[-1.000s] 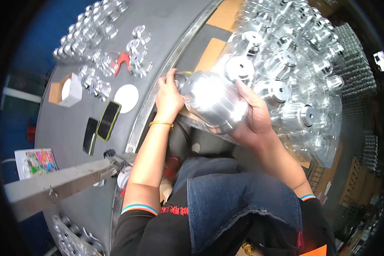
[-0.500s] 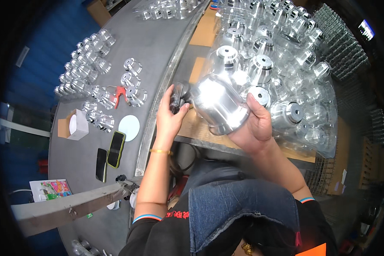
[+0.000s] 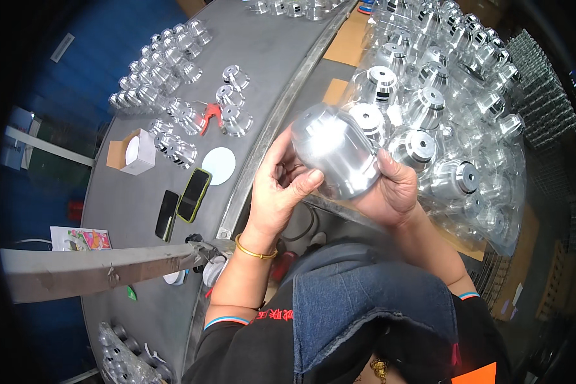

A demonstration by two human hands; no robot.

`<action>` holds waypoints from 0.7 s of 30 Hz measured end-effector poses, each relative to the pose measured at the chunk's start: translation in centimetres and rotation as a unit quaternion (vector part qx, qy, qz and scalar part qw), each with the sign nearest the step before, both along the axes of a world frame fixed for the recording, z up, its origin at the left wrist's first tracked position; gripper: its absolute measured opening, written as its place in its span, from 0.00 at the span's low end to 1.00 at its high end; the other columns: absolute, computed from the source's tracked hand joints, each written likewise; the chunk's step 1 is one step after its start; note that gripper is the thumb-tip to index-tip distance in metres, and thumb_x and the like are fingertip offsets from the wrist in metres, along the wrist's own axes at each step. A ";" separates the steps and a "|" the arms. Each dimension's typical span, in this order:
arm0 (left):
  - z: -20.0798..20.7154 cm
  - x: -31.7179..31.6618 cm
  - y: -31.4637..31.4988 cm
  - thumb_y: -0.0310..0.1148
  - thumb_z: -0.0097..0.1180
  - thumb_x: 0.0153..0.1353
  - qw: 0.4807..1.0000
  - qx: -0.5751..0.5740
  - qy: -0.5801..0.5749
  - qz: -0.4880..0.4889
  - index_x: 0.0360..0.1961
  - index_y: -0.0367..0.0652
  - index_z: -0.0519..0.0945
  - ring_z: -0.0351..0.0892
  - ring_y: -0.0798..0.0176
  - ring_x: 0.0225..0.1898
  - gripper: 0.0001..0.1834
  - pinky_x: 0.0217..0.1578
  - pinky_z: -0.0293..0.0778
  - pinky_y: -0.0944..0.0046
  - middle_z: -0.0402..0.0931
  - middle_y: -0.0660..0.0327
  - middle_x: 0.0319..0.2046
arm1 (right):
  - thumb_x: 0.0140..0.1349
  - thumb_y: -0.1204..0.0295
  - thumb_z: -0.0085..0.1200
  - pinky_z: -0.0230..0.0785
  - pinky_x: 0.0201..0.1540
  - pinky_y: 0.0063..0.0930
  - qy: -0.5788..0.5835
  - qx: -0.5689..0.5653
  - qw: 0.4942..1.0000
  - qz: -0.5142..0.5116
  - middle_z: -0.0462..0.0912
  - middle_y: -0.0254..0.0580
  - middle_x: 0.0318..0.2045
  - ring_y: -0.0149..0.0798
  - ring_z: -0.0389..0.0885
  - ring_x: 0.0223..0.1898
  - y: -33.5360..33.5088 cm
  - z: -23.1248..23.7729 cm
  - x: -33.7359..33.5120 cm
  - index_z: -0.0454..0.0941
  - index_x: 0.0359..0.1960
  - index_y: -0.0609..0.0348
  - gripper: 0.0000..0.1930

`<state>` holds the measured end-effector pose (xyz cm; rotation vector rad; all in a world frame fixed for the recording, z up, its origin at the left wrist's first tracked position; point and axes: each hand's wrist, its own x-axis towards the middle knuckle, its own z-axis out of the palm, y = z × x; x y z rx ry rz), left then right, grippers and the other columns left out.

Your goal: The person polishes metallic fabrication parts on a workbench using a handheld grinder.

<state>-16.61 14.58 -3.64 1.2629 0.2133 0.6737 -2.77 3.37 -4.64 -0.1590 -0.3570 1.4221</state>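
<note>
Head view. You hold a shiny aluminium cup-shaped housing [image 3: 336, 157] up in front of your chest, gripped between both hands. Your left hand [image 3: 278, 189] wraps its near side: thumb pressed against the rim, fingers curled at the open mouth. A gold bangle [image 3: 255, 251] sits on that wrist. Your right hand [image 3: 390, 189] cradles the housing from the far side and below, thumb lying along its wall. Both hands are closed around the part; neither is free.

Just beyond your right hand, a dense batch of similar turned aluminium housings [image 3: 441, 109] stands under clear plastic sheeting on brown cardboard [image 3: 349, 41], most with the flat hub end up. The held housing overlaps the nearest of them in the picture; whether it touches them cannot be told.

To the left of your left hand runs a curved grey metal worktop [image 3: 262, 57]. On it, near that hand: a white disc [image 3: 218, 165], then two dark phones [image 3: 180, 201] side by side. Further out lie small flared aluminium parts [image 3: 227, 105], a red hand tool [image 3: 209, 117] among them, and a small white box in a cardboard tray [image 3: 132, 152]. A grey metal bar [image 3: 96, 272] crosses below your left forearm, well apart from the hand.
</note>
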 end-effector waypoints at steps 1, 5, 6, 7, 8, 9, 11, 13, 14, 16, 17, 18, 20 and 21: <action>0.0 -0.1 0.0 0.32 0.65 0.50 1.000 -0.005 0.002 0.004 0.63 0.33 0.55 0.70 0.64 0.52 0.42 0.52 0.67 0.66 0.68 0.54 0.53 | 0.62 0.62 0.47 0.57 0.61 0.43 0.000 0.000 1.000 0.003 0.67 0.48 0.57 0.46 0.66 0.59 0.1 0.0 0.0 0.56 0.62 0.65 0.29; 0.1 0.1 -0.6 0.32 0.67 0.47 0.999 -0.008 -0.028 0.035 0.61 0.33 0.57 0.71 0.64 0.50 0.43 0.50 0.68 0.67 0.69 0.55 0.50 | 0.60 0.67 0.52 0.58 0.59 0.35 -0.224 -0.001 0.974 -0.034 0.72 0.46 0.53 0.40 0.68 0.56 -0.5 0.1 -0.1 0.63 0.58 0.64 0.26; 0.0 0.1 -0.6 0.32 0.67 0.47 0.999 -0.008 -0.028 0.034 0.61 0.33 0.57 0.71 0.64 0.50 0.43 0.50 0.68 0.67 0.69 0.55 0.50 | 0.59 0.69 0.54 0.58 0.58 0.32 -0.354 -0.028 0.933 -0.059 0.73 0.45 0.52 0.38 0.69 0.54 -0.9 0.4 -0.1 0.66 0.57 0.64 0.24; 0.0 0.1 -0.6 0.31 0.68 0.45 0.999 -0.036 -0.033 0.020 0.61 0.34 0.58 0.71 0.64 0.50 0.43 0.50 0.68 0.67 0.69 0.55 0.50 | 0.59 0.69 0.54 0.58 0.58 0.32 -0.354 -0.029 0.933 -0.060 0.73 0.45 0.52 0.38 0.69 0.54 -1.0 0.9 -0.2 0.66 0.57 0.64 0.24; -0.1 0.1 -0.5 0.31 0.69 0.44 0.997 -0.065 -0.037 0.006 0.60 0.34 0.59 0.71 0.64 0.50 0.44 0.49 0.68 0.68 0.69 0.56 0.49 | 0.59 0.70 0.54 0.58 0.57 0.31 -0.451 -0.006 0.888 -0.092 0.74 0.44 0.51 0.36 0.69 0.53 -1.0 1.5 -0.3 0.68 0.55 0.64 0.23; 0.0 0.0 -0.4 0.31 0.69 0.44 0.997 -0.065 -0.036 0.005 0.60 0.34 0.59 0.71 0.64 0.50 0.44 0.49 0.68 0.68 0.69 0.56 0.49 | 0.59 0.70 0.54 0.59 0.56 0.29 -0.542 0.016 0.831 -0.122 0.75 0.42 0.50 0.33 0.70 0.52 -1.0 1.8 -0.4 0.70 0.54 0.64 0.21; 0.1 -0.2 -0.2 0.29 0.71 0.41 0.997 -0.071 -0.033 -0.016 0.60 0.34 0.59 0.68 0.63 0.53 0.45 0.50 0.69 0.66 0.69 0.56 0.50 | 0.60 0.70 0.53 0.59 0.56 0.30 -0.549 0.013 0.827 -0.119 0.75 0.41 0.49 0.32 0.70 0.51 -1.3 1.8 -0.1 0.69 0.54 0.64 0.21; 0.1 0.0 -0.3 0.29 0.71 0.41 0.997 -0.065 -0.039 -0.019 0.60 0.34 0.59 0.68 0.63 0.53 0.46 0.50 0.69 0.65 0.68 0.56 0.50 | 0.60 0.69 0.53 0.60 0.55 0.29 -0.367 -0.039 0.927 -0.069 0.75 0.40 0.48 0.32 0.71 0.49 -1.8 2.3 0.5 0.69 0.54 0.66 0.21; 0.1 0.1 -0.3 0.28 0.71 0.40 0.997 -0.058 -0.045 -0.018 0.60 0.34 0.58 0.68 0.62 0.53 0.46 0.51 0.69 0.64 0.68 0.56 0.51 | 0.60 0.67 0.54 0.60 0.55 0.29 -0.305 -0.027 0.949 -0.076 0.76 0.42 0.48 0.33 0.72 0.49 -1.7 1.6 1.2 0.69 0.53 0.68 0.22; -0.4 0.4 -0.3 0.28 0.71 0.40 0.997 -0.047 -0.057 -0.016 0.61 0.34 0.57 0.70 0.62 0.52 0.47 0.51 0.69 0.64 0.68 0.56 0.51 | 0.60 0.67 0.54 0.60 0.55 0.28 -0.299 -0.034 0.949 -0.094 0.76 0.41 0.47 0.32 0.72 0.49 -1.7 2.1 1.0 0.69 0.52 0.69 0.22; -0.6 0.5 -0.3 0.27 0.71 0.40 0.997 -0.036 -0.069 -0.012 0.61 0.34 0.57 0.71 0.62 0.50 0.47 0.51 0.69 0.63 0.68 0.56 0.51 | 0.60 0.66 0.54 0.60 0.55 0.27 -0.292 -0.039 0.949 -0.110 0.77 0.41 0.47 0.32 0.72 0.48 -1.7 2.3 1.0 0.69 0.52 0.70 0.22; -0.7 0.6 -0.2 0.27 0.71 0.40 0.997 -0.036 -0.069 -0.014 0.61 0.34 0.57 0.71 0.62 0.50 0.47 0.51 0.69 0.63 0.68 0.56 0.51 | 0.60 0.68 0.54 0.60 0.55 0.26 -0.289 -0.046 0.951 -0.101 0.77 0.40 0.45 0.31 0.72 0.48 -1.8 2.0 1.2 0.71 0.50 0.71 0.21; -0.8 0.7 -0.1 0.28 0.70 0.41 0.995 -0.070 -0.073 -0.015 0.62 0.34 0.55 0.71 0.61 0.51 0.49 0.51 0.69 0.63 0.67 0.55 0.52 | 0.59 0.69 0.55 0.61 0.54 0.25 -0.327 -0.043 0.937 -0.115 0.78 0.41 0.45 0.30 0.72 0.48 -1.8 2.2 0.8 0.72 0.49 0.70 0.20; -0.6 0.8 0.0 0.28 0.70 0.41 0.995 -0.071 -0.073 -0.017 0.62 0.34 0.55 0.71 0.61 0.51 0.49 0.51 0.69 0.63 0.67 0.55 0.52 | 0.59 0.71 0.56 0.61 0.54 0.24 -0.365 -0.040 0.921 -0.127 0.78 0.41 0.45 0.30 0.72 0.48 -1.9 2.2 0.7 0.73 0.48 0.70 0.19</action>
